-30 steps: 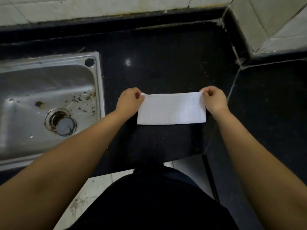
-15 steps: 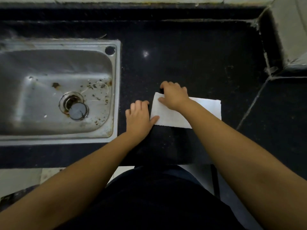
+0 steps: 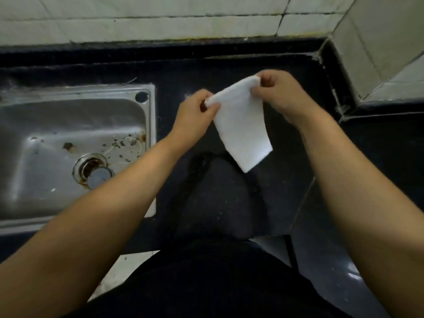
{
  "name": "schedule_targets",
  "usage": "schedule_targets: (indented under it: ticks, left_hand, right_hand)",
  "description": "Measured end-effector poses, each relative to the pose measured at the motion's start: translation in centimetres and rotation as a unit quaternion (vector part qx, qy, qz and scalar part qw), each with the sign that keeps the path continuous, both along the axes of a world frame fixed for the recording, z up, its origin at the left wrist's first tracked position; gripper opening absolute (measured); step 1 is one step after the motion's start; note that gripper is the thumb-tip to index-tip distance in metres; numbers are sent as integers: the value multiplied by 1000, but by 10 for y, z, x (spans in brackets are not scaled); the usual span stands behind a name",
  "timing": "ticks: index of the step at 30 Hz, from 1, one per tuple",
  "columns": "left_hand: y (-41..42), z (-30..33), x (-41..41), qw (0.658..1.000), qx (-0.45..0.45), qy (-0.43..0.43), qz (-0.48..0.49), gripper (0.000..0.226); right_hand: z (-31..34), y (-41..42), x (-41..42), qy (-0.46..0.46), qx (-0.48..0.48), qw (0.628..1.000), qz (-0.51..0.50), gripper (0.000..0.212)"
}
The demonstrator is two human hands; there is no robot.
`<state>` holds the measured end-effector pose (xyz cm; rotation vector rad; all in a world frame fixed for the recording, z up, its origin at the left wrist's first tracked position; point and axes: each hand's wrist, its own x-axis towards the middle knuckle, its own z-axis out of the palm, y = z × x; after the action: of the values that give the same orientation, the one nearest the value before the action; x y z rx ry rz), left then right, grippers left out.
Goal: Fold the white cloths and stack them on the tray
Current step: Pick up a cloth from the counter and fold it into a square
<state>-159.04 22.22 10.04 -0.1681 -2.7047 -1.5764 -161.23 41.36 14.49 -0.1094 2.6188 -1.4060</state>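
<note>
- Person in dark clothes stands at the black countertop (image 3: 229, 207), 2 bare forearms reaching out.
- White cloth (image 3: 242, 125) hangs folded in the air above the counter – lower corner dangling free, upper edge held taut.
- Left hand (image 3: 195, 115) pinches the cloth's left top corner; right hand (image 3: 282, 95) pinches the right top corner, fingers curled.
- Steel sink (image 3: 68, 145) off left, stained around the drain.
- Tiled wall (image 3: 160, 21) behind.

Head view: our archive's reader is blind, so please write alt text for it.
Two bare hands, left hand and right hand, pinch the top corners of a folded white cloth, which hangs above a black counter. A stained steel sink sits to the left.
</note>
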Motion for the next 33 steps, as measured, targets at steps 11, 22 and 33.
schedule_targets:
  ticks: [11, 22, 33]
  left_hand:
    - [-15, -1, 42, 984, 84, -56, -144, 14]
    - [-19, -55, 39, 948, -66, -258, -176, 16]
    - [13, -86, -12, 954, -242, -170, -39, 11]
  right_hand:
    - [-25, 20, 68, -40, -106, 994, -13, 28]
    - [-89, 22, 91, -263, -83, 960, -58, 8]
    - [-127, -6, 27, -135, 150, 963, -181, 23]
